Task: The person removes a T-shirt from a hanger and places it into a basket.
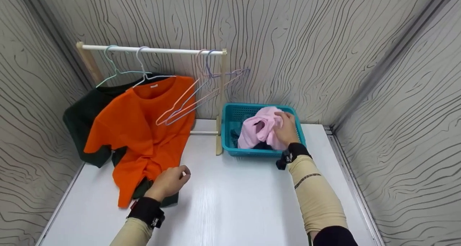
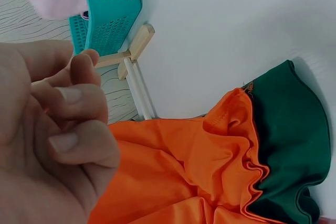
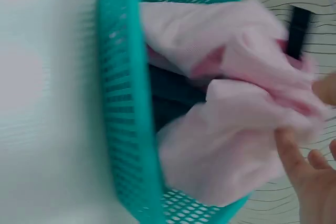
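Note:
A pink garment [image 1: 248,134] lies bunched in a teal basket [image 1: 224,127], with its upper part raised. My right hand [image 1: 287,130] pinches the garment's right side between thumb and fingers; in the right wrist view the pink cloth [image 3: 226,135] is slightly blurred. Darker cloth [image 3: 170,93] shows underneath it in the basket. My left hand [image 1: 168,181] hangs loosely curled and holds nothing, in front of the lower edge of an orange top [image 1: 147,127]. That top hangs from a hanger, partly covering a dark green top [image 1: 81,116].
A small rack with a white rail [image 1: 173,51] and wooden posts stands at the back left. Bare pink [image 1: 176,102] and purple hangers [image 1: 210,64] hang at its right end. Patterned walls [image 1: 270,30] enclose the white table [image 1: 234,195].

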{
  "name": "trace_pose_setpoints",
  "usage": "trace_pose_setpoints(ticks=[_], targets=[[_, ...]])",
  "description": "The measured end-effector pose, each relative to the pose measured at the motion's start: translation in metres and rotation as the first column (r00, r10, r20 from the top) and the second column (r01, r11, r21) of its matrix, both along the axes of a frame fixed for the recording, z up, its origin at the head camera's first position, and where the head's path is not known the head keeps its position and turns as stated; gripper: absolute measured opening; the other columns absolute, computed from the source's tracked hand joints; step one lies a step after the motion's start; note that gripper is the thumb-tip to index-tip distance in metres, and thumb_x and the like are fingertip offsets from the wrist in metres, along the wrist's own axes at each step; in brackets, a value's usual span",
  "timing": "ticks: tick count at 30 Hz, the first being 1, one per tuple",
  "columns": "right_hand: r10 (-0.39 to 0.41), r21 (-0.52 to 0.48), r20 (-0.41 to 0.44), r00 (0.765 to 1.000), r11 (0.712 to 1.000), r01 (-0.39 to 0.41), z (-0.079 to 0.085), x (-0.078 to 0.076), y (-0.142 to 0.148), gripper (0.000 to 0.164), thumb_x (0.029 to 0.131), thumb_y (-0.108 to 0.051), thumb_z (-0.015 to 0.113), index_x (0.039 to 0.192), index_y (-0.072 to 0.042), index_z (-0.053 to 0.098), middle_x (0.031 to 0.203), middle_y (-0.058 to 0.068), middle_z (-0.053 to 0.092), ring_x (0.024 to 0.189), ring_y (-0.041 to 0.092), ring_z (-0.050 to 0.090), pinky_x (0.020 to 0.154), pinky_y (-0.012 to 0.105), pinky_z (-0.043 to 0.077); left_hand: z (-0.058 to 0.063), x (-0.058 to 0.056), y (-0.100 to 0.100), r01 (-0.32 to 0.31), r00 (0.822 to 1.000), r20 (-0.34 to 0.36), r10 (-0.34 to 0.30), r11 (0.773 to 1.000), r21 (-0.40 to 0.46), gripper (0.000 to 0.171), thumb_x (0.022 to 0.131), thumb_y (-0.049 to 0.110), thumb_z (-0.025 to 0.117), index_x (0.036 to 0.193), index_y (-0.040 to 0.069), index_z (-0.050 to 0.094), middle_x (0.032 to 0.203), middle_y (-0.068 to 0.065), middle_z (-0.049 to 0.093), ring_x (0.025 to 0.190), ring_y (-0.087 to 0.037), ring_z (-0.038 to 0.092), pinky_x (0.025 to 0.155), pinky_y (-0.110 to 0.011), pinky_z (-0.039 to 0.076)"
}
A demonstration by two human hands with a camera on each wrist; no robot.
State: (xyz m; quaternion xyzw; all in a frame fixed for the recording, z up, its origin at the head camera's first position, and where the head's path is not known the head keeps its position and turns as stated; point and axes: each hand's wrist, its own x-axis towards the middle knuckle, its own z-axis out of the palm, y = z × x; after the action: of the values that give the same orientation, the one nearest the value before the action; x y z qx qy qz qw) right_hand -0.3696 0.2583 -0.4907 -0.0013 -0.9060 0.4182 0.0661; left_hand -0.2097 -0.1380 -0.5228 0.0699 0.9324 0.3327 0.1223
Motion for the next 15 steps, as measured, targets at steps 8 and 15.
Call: trace_pose_setpoints(ticks=[8, 15], targets=[[0.036, 0.040, 0.036, 0.999, 0.999, -0.037, -0.027, 0.021, 0.006, 0.043, 0.092, 0.000, 0.053, 0.134, -0.006, 0.052, 0.140, 0.023, 0.041, 0.125, 0.038, 0.045, 0.102, 0.053, 0.040, 0.003, -0.005, -0.001, -0.008, 1.000, 0.027, 0.009, 1.000, -0.015, 0.014, 0.096, 0.023, 0.061, 0.105, 0.016, 0.068, 0.079, 0.000, 0.065, 0.067, -0.016, 0.054, 0.067, -0.031, 0.051], [0.203, 0.095, 0.064, 0.977, 0.973, -0.209, -0.043, 0.059, 0.003, 0.041, 0.091, -0.001, 0.057, 0.131, 0.000, 0.053, 0.130, 0.025, 0.050, 0.117, 0.041, 0.053, 0.098, 0.052, 0.045, 0.032, -0.025, -0.025, -0.007, 1.000, -0.024, 0.005, 0.995, -0.095, 0.018, 0.097, 0.022, 0.058, 0.108, 0.012, 0.066, 0.075, -0.001, 0.059, 0.067, -0.017, 0.053, 0.066, -0.031, 0.046]])
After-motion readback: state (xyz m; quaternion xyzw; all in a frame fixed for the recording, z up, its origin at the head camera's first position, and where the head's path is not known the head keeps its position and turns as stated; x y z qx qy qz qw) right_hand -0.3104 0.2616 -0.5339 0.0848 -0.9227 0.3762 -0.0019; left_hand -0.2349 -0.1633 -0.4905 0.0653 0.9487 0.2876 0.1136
